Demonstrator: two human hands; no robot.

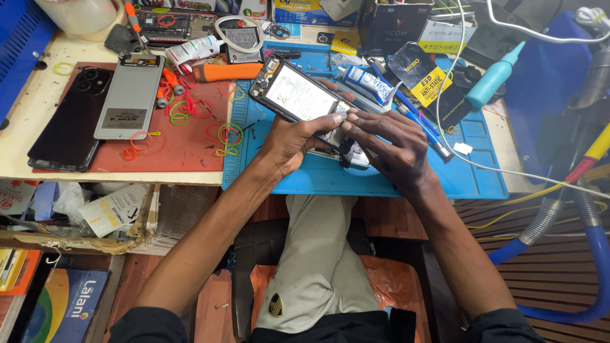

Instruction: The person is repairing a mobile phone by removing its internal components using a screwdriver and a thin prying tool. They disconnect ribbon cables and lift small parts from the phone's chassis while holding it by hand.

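Seen from a camera on the person's head, looking down, two bare forearms reach forward over a cluttered repair bench. The left hand [289, 141] is curled around the lower end of an opened phone [298, 95], thumb pressed on its upper face near the bottom edge, so the phone is lifted and tilted above a blue work mat [406, 181]. The phone's pale inner plate faces up and its top end points toward the far left. The right hand [389, 143] is closed loosely beside the left one, fingers bent down onto the phone's lower end; the fingertips of both hands meet there, and what lies beneath them is hidden. To the left of the mat, on a red mat [184, 149], lie a grey phone back panel [130, 95], a dark phone [73, 121] with its camera rings upward, and scattered coloured rubber bands [225, 134]. An orange-handled tool [225, 71] rests just beyond the red mat. To the right stands a tilted teal squeeze bottle [494, 76], and a white cable [483, 166] trails across the blue mat.
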